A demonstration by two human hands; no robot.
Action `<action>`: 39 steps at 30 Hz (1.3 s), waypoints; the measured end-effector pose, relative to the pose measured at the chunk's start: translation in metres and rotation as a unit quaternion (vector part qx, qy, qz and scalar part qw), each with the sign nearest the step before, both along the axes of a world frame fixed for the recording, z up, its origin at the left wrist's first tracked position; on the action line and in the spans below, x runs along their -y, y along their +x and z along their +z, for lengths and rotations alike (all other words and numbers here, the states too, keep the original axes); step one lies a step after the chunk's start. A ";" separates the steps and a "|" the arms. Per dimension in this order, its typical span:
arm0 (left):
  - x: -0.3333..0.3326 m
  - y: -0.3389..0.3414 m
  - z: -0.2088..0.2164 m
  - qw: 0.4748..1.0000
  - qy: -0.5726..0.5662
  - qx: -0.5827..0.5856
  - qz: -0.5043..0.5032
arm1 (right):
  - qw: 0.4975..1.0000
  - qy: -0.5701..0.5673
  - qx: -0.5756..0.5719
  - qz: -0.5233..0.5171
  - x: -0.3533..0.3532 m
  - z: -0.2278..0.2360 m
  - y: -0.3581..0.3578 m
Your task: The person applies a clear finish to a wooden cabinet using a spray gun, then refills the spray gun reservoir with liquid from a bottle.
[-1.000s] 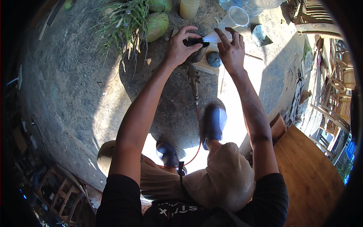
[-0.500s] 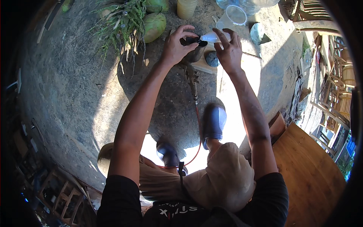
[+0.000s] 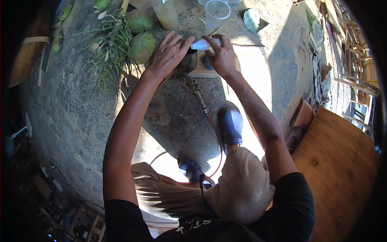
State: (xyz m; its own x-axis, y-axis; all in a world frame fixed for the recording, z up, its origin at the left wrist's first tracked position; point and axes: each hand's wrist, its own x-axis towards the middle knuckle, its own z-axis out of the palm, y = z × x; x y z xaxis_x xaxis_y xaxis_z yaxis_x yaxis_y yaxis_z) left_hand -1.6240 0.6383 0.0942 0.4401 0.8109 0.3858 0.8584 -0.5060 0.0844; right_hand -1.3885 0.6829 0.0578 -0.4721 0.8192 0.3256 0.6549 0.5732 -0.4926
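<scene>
My right hand [image 3: 222,56] grips a small translucent white bottle [image 3: 200,44], tipped on its side with its narrow end toward my left hand. Below that end sits the dark metal cup [image 3: 188,63] of a spray gun [image 3: 192,85]. My left hand [image 3: 168,54] curls at the cup's rim, fingertips close to the bottle's end; its thumb is mostly hidden. Whether liquid is flowing cannot be seen. From the gun's handle a thin red hose [image 3: 216,131] runs back past my feet. A round blue-grey object [image 3: 207,63], partly covered by my right hand, is beside the cup.
A pale board [image 3: 203,74] lies under the cup area. Green coconuts [image 3: 142,47] and a leafy stalk bunch [image 3: 111,52] lie at the left. Beyond stand a bottle of cloudy yellowish liquid [image 3: 166,15] and a clear plastic cup [image 3: 217,15]. A wooden panel [image 3: 336,173] is at right.
Both hands, the bottle and the surroundings appear shifted left in view. My left fingers have gone from a spread pinch to curling closer over the cup's rim. The bottle stays in my right hand.
</scene>
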 end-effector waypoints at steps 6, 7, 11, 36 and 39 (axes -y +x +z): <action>-0.004 0.002 0.021 0.993 -0.100 0.058 0.032 | 1.000 -0.010 0.024 -0.009 0.002 0.000 -0.001; -0.005 0.004 0.026 0.987 -0.129 0.081 0.043 | 1.000 -0.010 0.025 -0.008 0.001 0.000 -0.001; -0.011 0.007 0.033 0.976 -0.161 0.131 0.065 | 0.999 -0.005 0.037 -0.007 0.000 0.002 -0.002; 0.044 0.061 -0.064 0.802 -0.239 0.405 0.369 | 0.930 -0.216 -0.154 -0.255 0.001 -0.078 0.132; 0.049 0.060 -0.081 0.780 -0.249 0.436 0.373 | 0.923 -0.233 -0.183 -0.244 0.002 -0.100 0.142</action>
State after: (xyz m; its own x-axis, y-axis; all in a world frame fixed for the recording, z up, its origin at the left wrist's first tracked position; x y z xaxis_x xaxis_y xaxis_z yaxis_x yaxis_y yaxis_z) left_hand -1.5639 0.5897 0.0127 -0.4791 0.8613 -0.1690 0.4050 0.3878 0.8280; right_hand -1.2468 0.6813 -0.0418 0.0617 0.9967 -0.0521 0.5199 -0.0767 -0.8508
